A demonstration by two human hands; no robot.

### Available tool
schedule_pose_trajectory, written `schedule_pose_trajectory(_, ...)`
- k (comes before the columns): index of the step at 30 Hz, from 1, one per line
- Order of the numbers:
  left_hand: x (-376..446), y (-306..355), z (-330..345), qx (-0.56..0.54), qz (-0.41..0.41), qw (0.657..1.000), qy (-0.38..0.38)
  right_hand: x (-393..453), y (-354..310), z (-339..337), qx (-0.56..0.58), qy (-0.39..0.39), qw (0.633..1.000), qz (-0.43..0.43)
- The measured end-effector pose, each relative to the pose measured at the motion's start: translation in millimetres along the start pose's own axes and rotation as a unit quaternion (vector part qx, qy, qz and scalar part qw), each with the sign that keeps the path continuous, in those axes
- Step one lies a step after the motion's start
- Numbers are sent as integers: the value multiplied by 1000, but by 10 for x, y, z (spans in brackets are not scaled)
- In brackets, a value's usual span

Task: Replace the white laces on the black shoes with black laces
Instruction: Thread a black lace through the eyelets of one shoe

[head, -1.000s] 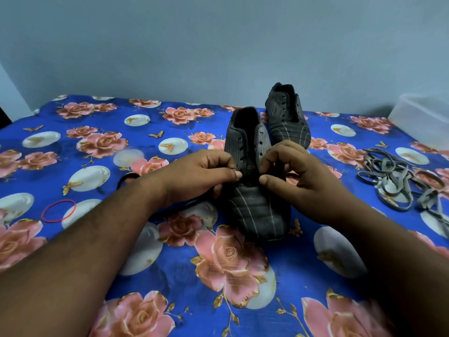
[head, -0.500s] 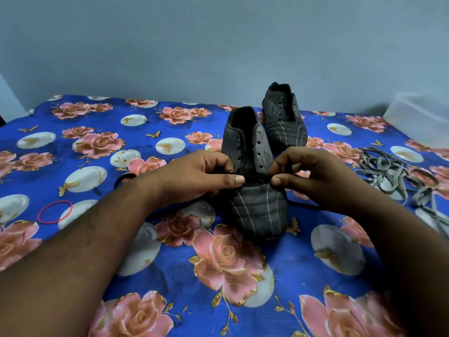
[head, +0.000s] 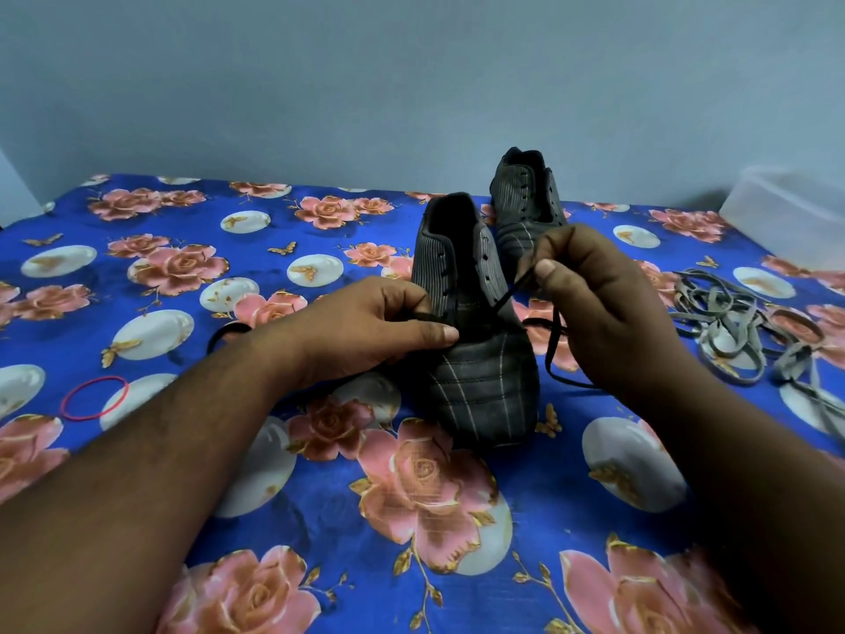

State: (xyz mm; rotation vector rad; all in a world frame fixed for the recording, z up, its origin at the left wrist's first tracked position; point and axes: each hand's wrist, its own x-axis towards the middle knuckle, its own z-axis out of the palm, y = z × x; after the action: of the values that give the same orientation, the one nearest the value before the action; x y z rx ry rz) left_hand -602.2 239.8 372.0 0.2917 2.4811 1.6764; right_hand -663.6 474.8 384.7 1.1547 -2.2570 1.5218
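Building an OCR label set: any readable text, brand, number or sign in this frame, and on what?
None readable.
near shoe: faint mark on the tongue, too blurred to tell if it is text.
far shoe: no label visible.
floral cloth: pattern only.
plastic box: no print visible.

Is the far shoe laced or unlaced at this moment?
Unlaced. The far shoe stands with its eyelets bare and no lace across its tongue; the black lace in the right hand runs to the near shoe instead.

Two black shoes [head: 475,340] [head: 526,199], one black lace [head: 551,340], one heap of white laces [head: 731,322] right, one red rubber band [head: 95,398] left, one clear plastic tub [head: 786,212] far right.
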Motion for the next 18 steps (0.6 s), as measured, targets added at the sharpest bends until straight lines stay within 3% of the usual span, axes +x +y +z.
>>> schedule_pose_trajectory(4,-11,9,3,-11,1,1000,-5,13,-47,32,199,-30,973,109)
schedule_pose_trajectory(6,-27,20,-14,-31,-2,1000,-1,9,-48,-25,235,-59,957,160)
schedule_pose_trajectory(12,-104,125,-114,58,2,998,2,0,12,-268,-19,-124,987,100)
schedule_pose_trajectory(18,-187,97,-342,98,-20,995,10,21,46,-442,-20,-150,982,109)
